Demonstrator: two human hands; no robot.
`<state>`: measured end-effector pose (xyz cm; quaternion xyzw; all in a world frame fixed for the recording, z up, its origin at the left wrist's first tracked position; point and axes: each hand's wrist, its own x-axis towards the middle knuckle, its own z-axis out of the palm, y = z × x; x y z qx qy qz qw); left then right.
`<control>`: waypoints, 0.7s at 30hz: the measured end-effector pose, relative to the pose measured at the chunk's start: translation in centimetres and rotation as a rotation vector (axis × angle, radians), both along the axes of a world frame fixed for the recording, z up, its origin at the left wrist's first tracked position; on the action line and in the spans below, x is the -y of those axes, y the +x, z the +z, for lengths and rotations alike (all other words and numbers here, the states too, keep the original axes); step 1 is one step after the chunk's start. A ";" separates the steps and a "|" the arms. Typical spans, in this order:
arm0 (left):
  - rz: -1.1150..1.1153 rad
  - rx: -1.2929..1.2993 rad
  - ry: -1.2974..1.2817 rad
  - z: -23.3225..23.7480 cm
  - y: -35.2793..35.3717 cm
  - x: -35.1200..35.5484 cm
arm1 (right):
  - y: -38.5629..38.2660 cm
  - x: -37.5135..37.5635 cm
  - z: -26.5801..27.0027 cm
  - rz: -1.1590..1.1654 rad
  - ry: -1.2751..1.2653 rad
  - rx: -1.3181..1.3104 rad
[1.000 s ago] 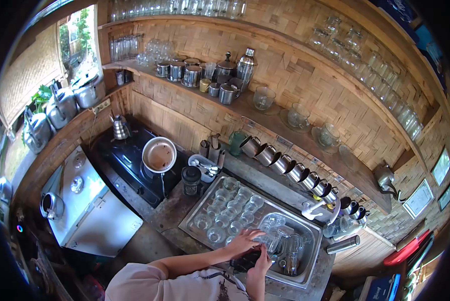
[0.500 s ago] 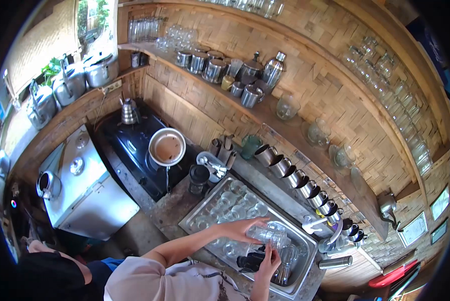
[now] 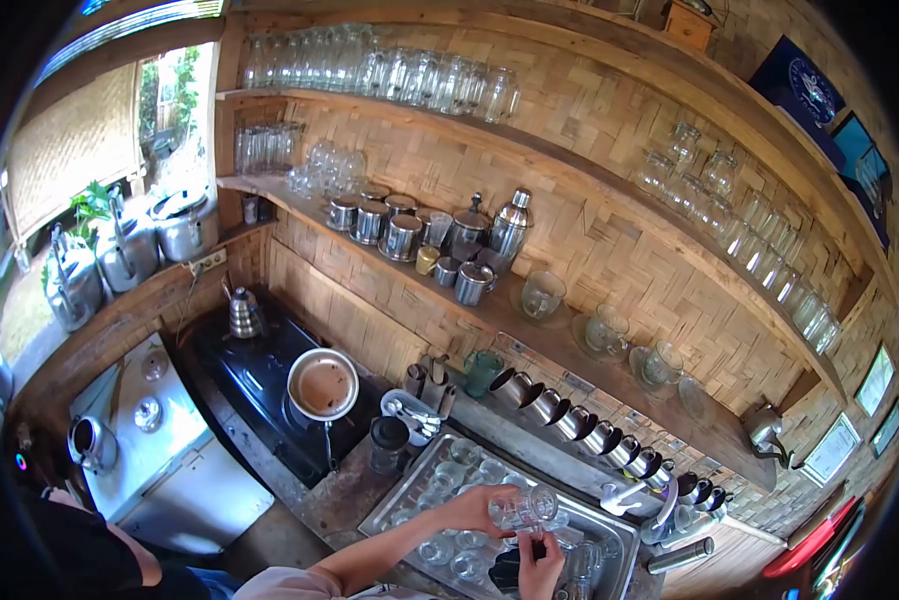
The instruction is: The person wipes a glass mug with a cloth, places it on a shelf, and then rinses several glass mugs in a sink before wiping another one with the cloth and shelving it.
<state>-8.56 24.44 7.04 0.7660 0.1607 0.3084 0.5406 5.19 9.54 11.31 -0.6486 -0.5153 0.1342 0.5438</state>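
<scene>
My left hand (image 3: 472, 508) is wrapped around a clear glass (image 3: 521, 508), tilted onto its side above the metal sink (image 3: 624, 560). Just below, my right hand (image 3: 541, 570) has its fingers pinched together against the near side of the same glass. A black object (image 3: 505, 568) lies beside the right hand, partly hidden; its kind does not show. Several clear glasses (image 3: 437, 548) stand on the sink's ribbed left part. More glassware (image 3: 584, 565) lies in the basin to the right of my hands.
A white tap (image 3: 619, 498) rises behind the sink. Metal mugs (image 3: 561, 412) hang in a row under the shelf. Left of the sink are a dark-lidded jar (image 3: 389, 440), a cutlery tray (image 3: 411, 412), and a pan (image 3: 323, 384) on the black stove (image 3: 239, 370). Another person's dark clothing (image 3: 89, 545) shows lower left.
The view has tilted upward, so more of the upper shelves shows and the sink sits lower. Both hands stay at the glass over the sink.
</scene>
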 end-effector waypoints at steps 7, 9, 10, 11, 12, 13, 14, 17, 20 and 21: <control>0.106 -0.073 0.256 9.5 -3.1 -2.1 | 0.0 -3.2 5.4 0.120 -0.049 0.098; 0.173 -0.035 0.305 11.8 -3.5 -3.3 | 0.1 -5.0 9.1 0.208 0.035 0.064; 0.202 -0.017 0.355 13.7 -4.0 -4.0 | 0.0 -5.8 11.4 0.208 0.007 0.073; 0.230 0.003 0.405 16.0 -4.4 -4.7 | 0.0 -6.6 13.4 0.206 -0.020 0.084; 0.258 0.025 0.454 18.0 -4.8 -5.3 | 0.3 -8.1 14.5 0.241 0.076 0.092; 0.244 0.130 0.366 19.6 -5.0 -6.0 | 0.2 -9.6 15.6 0.276 0.172 0.102; 0.228 0.236 0.277 21.1 -5.2 -6.7 | -0.6 -10.5 17.9 0.303 0.193 0.084; 0.268 0.319 0.361 26.6 -6.4 -9.6 | -2.0 -13.8 24.3 0.397 0.310 0.156; 0.276 0.398 0.376 31.4 -7.3 -13.1 | -3.9 -16.8 30.4 0.418 0.338 0.194; 0.251 0.462 0.371 32.7 -7.5 -14.3 | -4.3 -17.9 32.3 0.410 0.319 0.202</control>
